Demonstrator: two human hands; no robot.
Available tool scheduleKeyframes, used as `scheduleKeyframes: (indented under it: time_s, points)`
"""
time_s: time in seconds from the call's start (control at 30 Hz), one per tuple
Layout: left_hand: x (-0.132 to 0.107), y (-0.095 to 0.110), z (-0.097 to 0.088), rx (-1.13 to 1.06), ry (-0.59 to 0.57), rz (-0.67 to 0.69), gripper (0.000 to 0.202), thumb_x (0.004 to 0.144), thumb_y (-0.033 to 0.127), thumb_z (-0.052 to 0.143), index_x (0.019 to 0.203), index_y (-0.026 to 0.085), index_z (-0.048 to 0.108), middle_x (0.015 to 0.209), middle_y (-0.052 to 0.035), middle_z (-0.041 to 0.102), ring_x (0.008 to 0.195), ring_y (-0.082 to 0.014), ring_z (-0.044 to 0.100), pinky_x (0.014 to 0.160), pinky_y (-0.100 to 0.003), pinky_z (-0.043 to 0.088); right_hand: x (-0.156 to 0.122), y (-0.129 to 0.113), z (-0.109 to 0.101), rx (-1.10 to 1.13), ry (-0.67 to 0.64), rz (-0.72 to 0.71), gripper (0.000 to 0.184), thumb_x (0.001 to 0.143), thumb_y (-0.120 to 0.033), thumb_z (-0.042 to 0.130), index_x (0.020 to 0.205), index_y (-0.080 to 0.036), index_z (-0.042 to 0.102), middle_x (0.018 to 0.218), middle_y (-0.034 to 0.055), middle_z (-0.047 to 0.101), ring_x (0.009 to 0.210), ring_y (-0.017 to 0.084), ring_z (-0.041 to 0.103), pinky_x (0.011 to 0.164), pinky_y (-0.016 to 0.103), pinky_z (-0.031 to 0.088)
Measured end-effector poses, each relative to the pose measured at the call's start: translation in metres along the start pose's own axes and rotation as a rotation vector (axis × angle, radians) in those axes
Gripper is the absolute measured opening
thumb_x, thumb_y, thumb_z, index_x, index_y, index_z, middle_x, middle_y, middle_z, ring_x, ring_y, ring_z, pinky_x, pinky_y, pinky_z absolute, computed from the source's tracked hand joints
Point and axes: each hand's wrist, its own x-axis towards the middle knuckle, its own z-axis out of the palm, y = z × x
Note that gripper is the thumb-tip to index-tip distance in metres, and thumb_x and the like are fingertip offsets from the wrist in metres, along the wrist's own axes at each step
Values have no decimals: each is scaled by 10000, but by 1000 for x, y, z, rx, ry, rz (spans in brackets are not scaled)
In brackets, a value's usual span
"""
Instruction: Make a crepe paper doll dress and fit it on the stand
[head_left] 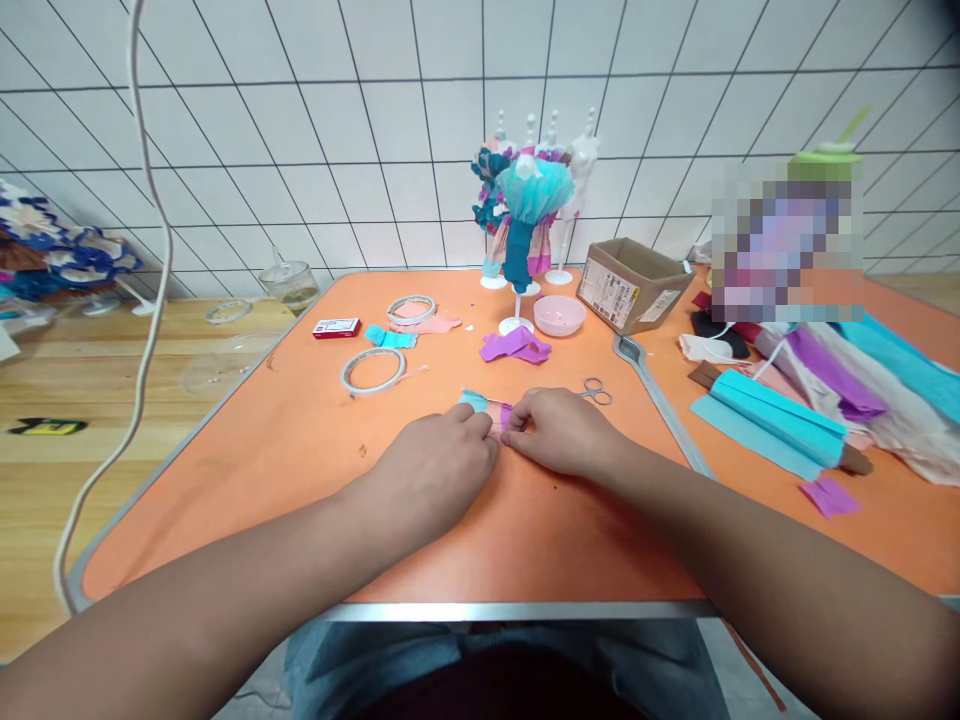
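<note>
Both hands meet near the middle of the orange table [420, 540]. A small strip of crepe paper [475, 400], blue at one end and pink and purple at the other, lies flat beneath the fingers. My left hand [442, 465] is curled with its fingertips pressed on the strip's near side. Fingers bent together, my right hand [559, 430] pinches the purple end. Small scissors [596, 391] rest just beyond the right hand. Farther back lies a crumpled purple crepe piece [516, 346]. The fingertips partly hide the strip.
Two tape rolls [373, 371] and a red box [336, 328] lie left. At the back stand miniature dress forms [519, 250], a pink bowl [559, 316] and a cardboard box [634, 285]. Crepe paper rolls [780, 415] crowd the right. A white cable [154, 330] hangs left.
</note>
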Motion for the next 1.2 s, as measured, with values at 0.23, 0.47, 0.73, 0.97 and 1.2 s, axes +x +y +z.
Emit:
scheduleKeyframes:
  time_s: [0.23, 0.47, 0.73, 0.97, 1.2]
  points:
    - [-2, 0, 14, -23, -28, 22, 414, 920, 298, 413, 1304, 163, 489, 1113, -113, 635, 916, -233, 605, 762, -338, 432, -1, 0, -3, 17, -17, -31, 213, 799, -335, 547, 703, -219, 697, 823, 33, 706, 703, 152, 591, 575, 243, 340]
    - [0, 2, 10, 12, -2, 39, 342, 926, 325, 426, 1166, 161, 604, 1029, -102, 648, 923, -244, 586, 863, -389, 397, 0, 8, -5, 64, -57, -99, 195, 809, -301, 537, 748, -226, 707, 847, 14, 714, 759, 159, 615, 652, 245, 389]
    - [13, -9, 13, 1, 73, 124, 276, 916, 191, 409, 969, 168, 679, 863, -91, 660, 846, -220, 590, 779, -352, 408, -7, 14, -13, 68, -95, -165, 210, 810, -290, 537, 903, -280, 726, 960, -15, 722, 868, 179, 626, 755, 272, 423]
    - [16, -17, 10, -47, 82, 157, 269, 871, 135, 439, 926, 186, 697, 838, -73, 671, 823, -214, 607, 766, -345, 410, -10, 12, -21, 107, -138, -183, 264, 754, -194, 576, 990, -254, 680, 1032, -11, 707, 917, 181, 626, 776, 270, 430]
    - [28, -26, 22, -371, 241, 17, 254, 889, 335, 457, 898, 226, 687, 829, -32, 674, 783, -181, 603, 680, -293, 400, -12, 14, -28, 155, -142, -143, 269, 765, -109, 501, 943, -251, 643, 952, -28, 712, 848, 139, 633, 699, 228, 422]
